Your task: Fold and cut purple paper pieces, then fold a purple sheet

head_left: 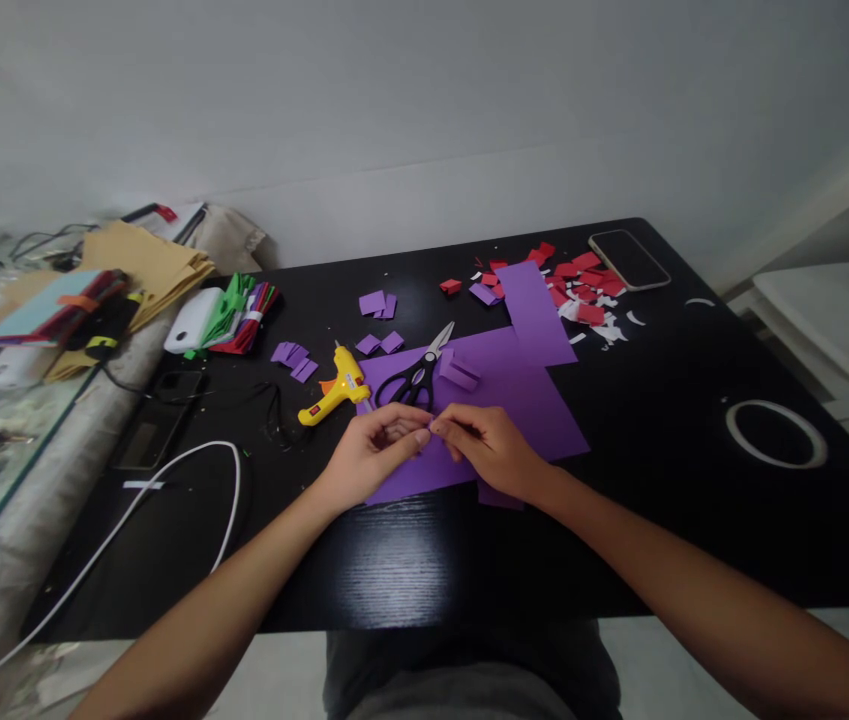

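Head view. Black table [664, 420], matte with a fine wood grain, stood against a plain pale wall. One large purple paper sheet [521, 395], flat and sharp-cornered, lay at its centre.

Left hand [373, 452] and right hand [497, 450] met over the sheet's near edge. Both thumbs and forefingers were pressed together, pinching a small purple piece [432, 428] between the two hands; the remaining fingers were curled under. The piece was mostly hidden, so its shape could not be told.

Black-handled scissors [416, 376] with bright metal blades rested on the sheet just beyond the hands. A yellow glue gun [334, 390] lay just left of the sheet on bare table. Small folded purple squares [377, 304] were scattered behind it. Red paper scraps [581, 285], mixed with white slivers, were heaped at the far right, near a face-up phone [628, 259]. A white ring [775, 433] lay well apart to the right. A white cable [191, 490] looped at the left.
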Motion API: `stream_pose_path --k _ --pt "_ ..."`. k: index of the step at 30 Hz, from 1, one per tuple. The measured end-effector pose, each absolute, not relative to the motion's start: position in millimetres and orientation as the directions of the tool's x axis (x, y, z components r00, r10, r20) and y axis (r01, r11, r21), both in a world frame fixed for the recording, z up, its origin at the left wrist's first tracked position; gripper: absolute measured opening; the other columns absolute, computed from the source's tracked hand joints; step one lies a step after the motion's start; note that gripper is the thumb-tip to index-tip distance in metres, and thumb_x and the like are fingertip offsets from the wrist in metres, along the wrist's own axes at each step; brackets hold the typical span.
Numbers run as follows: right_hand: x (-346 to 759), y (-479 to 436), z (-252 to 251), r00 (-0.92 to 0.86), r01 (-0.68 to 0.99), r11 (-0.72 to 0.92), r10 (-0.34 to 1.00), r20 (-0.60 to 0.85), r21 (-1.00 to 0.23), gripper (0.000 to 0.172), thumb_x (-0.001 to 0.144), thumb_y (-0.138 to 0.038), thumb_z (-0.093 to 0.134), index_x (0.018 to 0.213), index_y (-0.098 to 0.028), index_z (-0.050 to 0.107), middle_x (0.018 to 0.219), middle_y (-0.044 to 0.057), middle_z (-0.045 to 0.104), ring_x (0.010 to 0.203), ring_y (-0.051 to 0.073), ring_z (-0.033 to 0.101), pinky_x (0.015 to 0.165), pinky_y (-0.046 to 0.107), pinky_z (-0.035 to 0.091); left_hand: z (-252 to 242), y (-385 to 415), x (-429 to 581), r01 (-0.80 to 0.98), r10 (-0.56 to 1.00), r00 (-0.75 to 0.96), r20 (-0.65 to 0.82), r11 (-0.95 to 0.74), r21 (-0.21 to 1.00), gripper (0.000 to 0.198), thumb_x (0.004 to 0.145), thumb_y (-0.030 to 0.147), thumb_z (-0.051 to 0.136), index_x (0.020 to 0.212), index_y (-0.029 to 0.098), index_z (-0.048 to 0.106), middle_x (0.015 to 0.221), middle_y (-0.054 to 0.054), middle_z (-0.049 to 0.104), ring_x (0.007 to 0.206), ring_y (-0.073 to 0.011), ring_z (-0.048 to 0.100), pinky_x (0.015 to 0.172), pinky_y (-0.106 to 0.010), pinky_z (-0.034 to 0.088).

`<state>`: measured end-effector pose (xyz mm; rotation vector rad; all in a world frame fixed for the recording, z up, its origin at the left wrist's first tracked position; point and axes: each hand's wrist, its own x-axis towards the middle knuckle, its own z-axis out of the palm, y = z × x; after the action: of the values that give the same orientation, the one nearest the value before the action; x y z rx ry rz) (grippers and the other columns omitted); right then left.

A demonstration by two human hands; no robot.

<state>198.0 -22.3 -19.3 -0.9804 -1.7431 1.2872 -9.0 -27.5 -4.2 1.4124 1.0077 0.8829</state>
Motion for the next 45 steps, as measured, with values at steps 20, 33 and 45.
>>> stream_pose_path --k 20,33,45 --pt "187.2 -25.0 -30.7 -0.160 -0.016 0.002 0.987 0.004 -1.000 0.035 0.077 -0.040 0.086 0.097 -0.021 0.064 0.089 0.005 0.074 0.079 0.020 0.074 0.068 0.033 0.064 -17.4 -30.4 -11.4 0.512 0.884 0.238 0.403 -0.467 0.721 0.023 0.093 0.030 0.071 0.111 0.015 0.073 0.084 -0.004 0.076 0.072 -0.0141 0.072 0.072 -0.025 0.060" --pt "185.1 -26.9 -32.2 -0.162 -0.024 0.009 0.987 0.013 -1.000 0.030 0.083 -0.049 0.081 0.087 -0.022 0.068 0.084 0.005 0.074 0.078 0.021 0.074 0.077 0.037 0.063 -16.0 -32.7 -11.3 0.609 0.818 0.324 0.475 -0.565 0.557 0.023 0.096 0.029 0.068 0.115 0.017 0.071 0.091 -0.005 0.078 0.076 -0.0149 0.074 0.074 -0.025 0.061" --pt "185.0 -29.2 -26.8 -0.107 0.091 0.077 0.992 0.067 -0.993 0.020 0.085 -0.040 0.077 0.086 -0.022 0.068 0.082 0.005 0.075 0.076 0.021 0.073 0.073 0.034 0.061 -14.9 -33.2 -6.9 0.601 0.873 0.267 0.408 -0.482 0.637 0.021 0.095 0.030 0.068 0.111 0.017 0.069 0.087 -0.004 0.076 0.074 -0.0147 0.072 0.073 -0.026 0.060"
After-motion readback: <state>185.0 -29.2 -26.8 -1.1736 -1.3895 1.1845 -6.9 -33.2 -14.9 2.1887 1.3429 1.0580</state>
